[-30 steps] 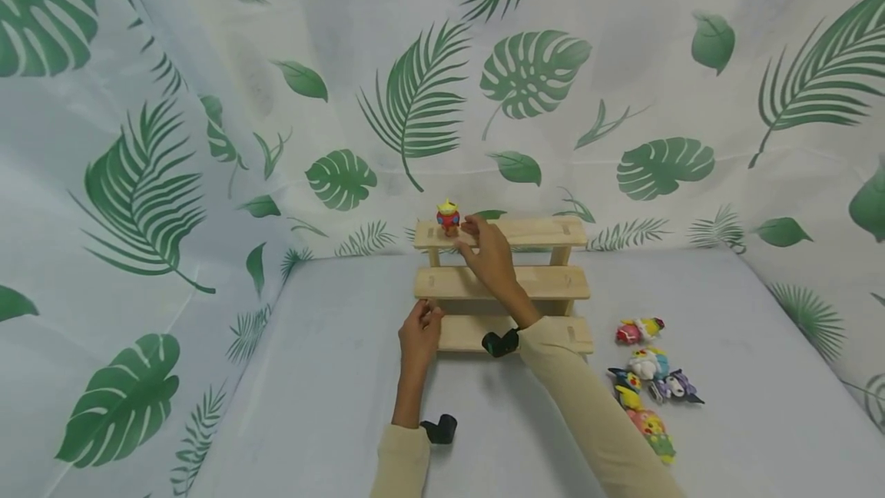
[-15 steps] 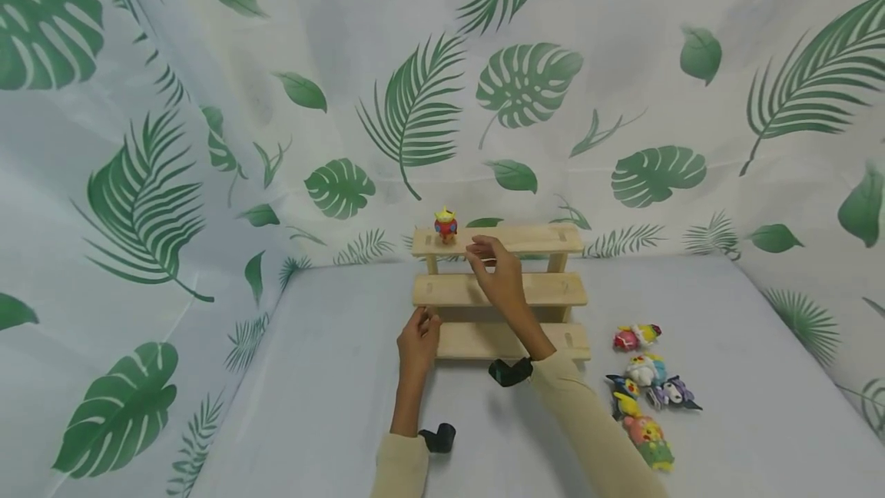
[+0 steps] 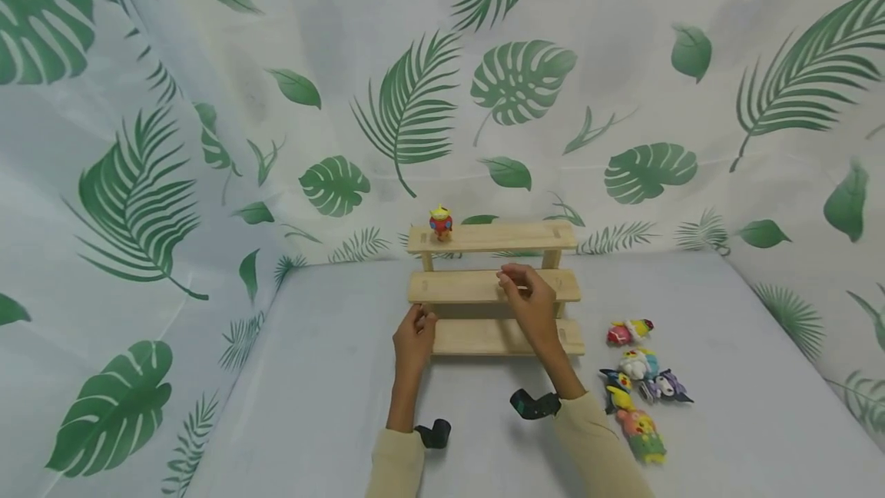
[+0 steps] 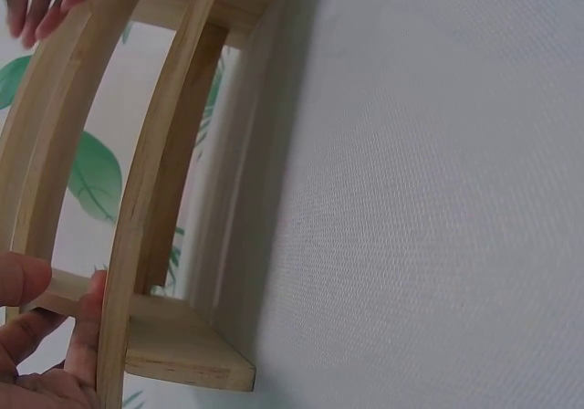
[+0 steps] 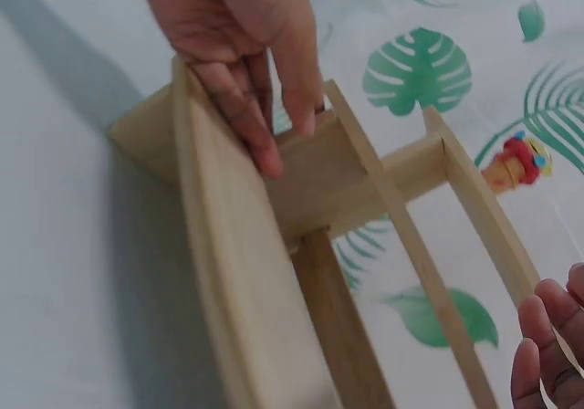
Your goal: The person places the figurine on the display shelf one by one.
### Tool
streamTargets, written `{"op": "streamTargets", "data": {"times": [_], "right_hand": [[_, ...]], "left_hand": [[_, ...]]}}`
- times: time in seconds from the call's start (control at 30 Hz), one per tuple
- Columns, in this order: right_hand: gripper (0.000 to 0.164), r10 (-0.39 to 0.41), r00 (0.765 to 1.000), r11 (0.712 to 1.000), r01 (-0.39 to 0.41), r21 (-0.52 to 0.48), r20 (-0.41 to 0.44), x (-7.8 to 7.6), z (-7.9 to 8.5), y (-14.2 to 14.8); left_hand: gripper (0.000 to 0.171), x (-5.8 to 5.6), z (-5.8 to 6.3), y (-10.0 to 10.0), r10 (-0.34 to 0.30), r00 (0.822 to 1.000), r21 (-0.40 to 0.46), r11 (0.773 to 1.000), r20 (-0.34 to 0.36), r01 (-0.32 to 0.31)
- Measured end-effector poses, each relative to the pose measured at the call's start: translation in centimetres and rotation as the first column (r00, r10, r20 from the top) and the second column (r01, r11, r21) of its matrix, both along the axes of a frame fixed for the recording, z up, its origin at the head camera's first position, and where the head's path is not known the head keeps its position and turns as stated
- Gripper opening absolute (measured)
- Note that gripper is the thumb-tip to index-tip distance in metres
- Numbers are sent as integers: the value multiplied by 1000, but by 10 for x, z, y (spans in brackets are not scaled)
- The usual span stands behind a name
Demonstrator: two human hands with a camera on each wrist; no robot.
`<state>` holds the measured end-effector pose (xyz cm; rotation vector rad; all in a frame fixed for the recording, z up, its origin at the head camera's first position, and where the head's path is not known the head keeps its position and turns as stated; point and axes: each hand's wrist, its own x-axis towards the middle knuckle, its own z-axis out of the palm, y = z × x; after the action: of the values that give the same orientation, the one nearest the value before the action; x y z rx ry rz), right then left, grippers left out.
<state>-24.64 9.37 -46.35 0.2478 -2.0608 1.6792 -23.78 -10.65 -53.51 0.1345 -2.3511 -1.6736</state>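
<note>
head view: left hand (image 3: 415, 340) grips a flat-planked, three-tiered wooden rack (image 3: 473, 336), right hand (image 3: 535, 309) loosely curved and empty.

Pale surface (image 3: 332, 375) with a three-tier wooden shelf (image 3: 456, 287) and toy figures (image 3: 639, 363)

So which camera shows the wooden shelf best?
The head view: the wooden shelf shows all three levels there, though the left hand and right hand cover bits. Each wrist view shows only part of it, close up and slanted.
</note>
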Motion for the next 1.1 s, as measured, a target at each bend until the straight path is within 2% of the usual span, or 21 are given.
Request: {"op": "streamTargets", "data": {"times": [0.1,0.2,0.33,0.6,0.73,0.9,1.0,1.1], "right_hand": [[20,-36,999,999,35,2,30,19,7,8],[21,-99,994,995,99,17,37,30,6,15],[20,-174,983,985,174,12,57,35,-3,25],[20,-208,974,976,213,-48,89,55,-10,49],[19,-261,960,963,266,-43,98,63,-13,65],[24,-350,921,930,364,-56,173,64,-31,95],[30,-422,879,895,443,-53,222,64,-44,115],[34,-508,833,850,526,-28,219,69,-50,132]], "left_hand": [[12,0,-1,-1,-14,1000,9,1000,14,14],[10,1,0,-2,-19,1000,13,1000,19,19],[8,0,3,-3,-10,1000,16,1000,12,10],[10,-3,8,0,-7,1000,20,1000,17,6],[14,-2,9,1,0,1000,18,1000,25,0],[15,-1,6,1,1,999,15,1000,37,-1],[12,-1,4,1,4,999,16,1000,41,-4],[11,0,2,2,5,999,15,1000,37,-6]]}}
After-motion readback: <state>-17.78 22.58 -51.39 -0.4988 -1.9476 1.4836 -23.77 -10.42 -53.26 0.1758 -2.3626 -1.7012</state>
